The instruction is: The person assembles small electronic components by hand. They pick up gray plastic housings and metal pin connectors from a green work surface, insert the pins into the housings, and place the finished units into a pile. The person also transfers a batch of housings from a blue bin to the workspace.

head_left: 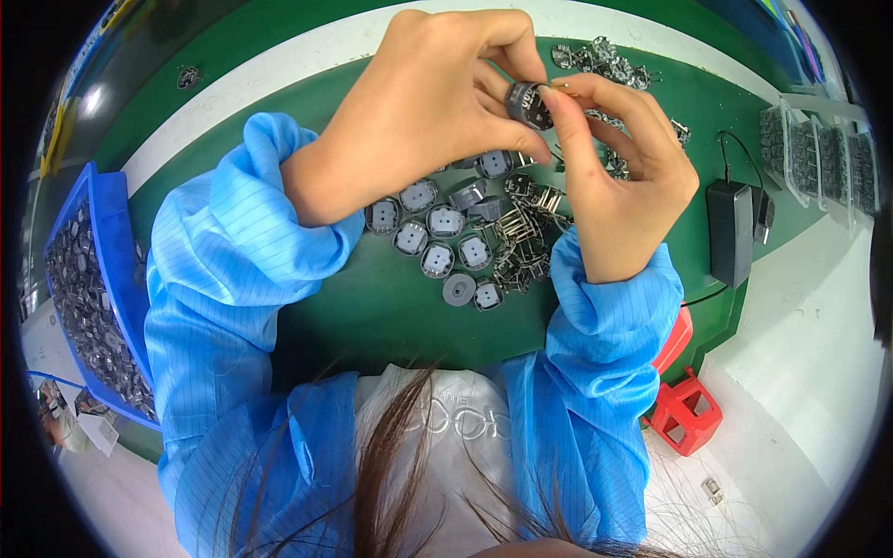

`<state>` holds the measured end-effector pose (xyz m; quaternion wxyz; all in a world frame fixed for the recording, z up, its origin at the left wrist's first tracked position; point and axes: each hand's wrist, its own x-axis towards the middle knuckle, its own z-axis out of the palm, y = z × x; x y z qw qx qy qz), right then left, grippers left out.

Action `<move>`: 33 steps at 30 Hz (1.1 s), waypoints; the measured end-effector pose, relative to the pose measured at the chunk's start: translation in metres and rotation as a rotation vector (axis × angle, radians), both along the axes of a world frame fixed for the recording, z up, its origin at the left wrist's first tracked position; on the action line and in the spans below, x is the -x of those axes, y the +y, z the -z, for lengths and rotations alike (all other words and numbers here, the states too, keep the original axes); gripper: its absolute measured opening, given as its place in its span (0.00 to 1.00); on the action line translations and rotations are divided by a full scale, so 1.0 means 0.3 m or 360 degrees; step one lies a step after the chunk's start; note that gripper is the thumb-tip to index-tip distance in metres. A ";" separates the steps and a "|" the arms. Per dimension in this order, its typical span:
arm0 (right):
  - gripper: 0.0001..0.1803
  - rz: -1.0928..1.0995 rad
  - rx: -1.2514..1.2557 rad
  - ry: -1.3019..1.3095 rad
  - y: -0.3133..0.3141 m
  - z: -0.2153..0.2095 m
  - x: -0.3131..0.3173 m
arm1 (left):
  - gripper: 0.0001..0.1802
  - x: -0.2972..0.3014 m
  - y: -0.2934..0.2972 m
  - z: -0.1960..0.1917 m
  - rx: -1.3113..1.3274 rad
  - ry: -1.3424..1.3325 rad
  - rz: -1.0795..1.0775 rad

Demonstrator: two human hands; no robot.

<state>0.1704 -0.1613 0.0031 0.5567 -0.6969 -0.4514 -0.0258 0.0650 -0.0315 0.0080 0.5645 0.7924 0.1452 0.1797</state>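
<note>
Above the far part of the green table, my left hand (428,88) is closed on a small dark grey round plastic housing (526,104) with pale markings. My right hand (633,181) pinches a tiny brass-coloured metal piece (559,86) at the housing's right edge; the fingertips hide most of it. Below the hands lie several loose grey round housings (445,221), many showing a light face with small holes. A heap of metal pin parts (523,246) touches them on the right. One grey disc (459,289) lies at the near end of the group.
More metal parts (605,63) lie beyond my right hand. A blue bin (121,270) full of small dark pieces stands at the left. On the right are a black power adapter (730,232) with a cable, clear trays (800,153) of parts, and a red stool (686,414) below.
</note>
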 end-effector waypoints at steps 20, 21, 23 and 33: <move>0.17 -0.0548 0.0018 0.0771 0.002 0.043 0.001 | 0.12 -0.003 0.049 0.033 0.0494 0.0067 0.0213; 0.17 -0.0532 0.0008 0.0731 0.003 0.045 -0.005 | 0.13 -0.008 0.056 0.030 0.0493 0.0091 0.0240; 0.16 -0.0423 0.0093 0.0680 -0.002 0.046 -0.026 | 0.13 -0.016 0.083 0.016 0.0475 0.0107 0.0257; 0.15 -0.0239 0.1029 -0.0013 -0.075 0.021 -0.080 | 0.09 0.032 0.404 0.113 -0.1422 0.0452 -0.0736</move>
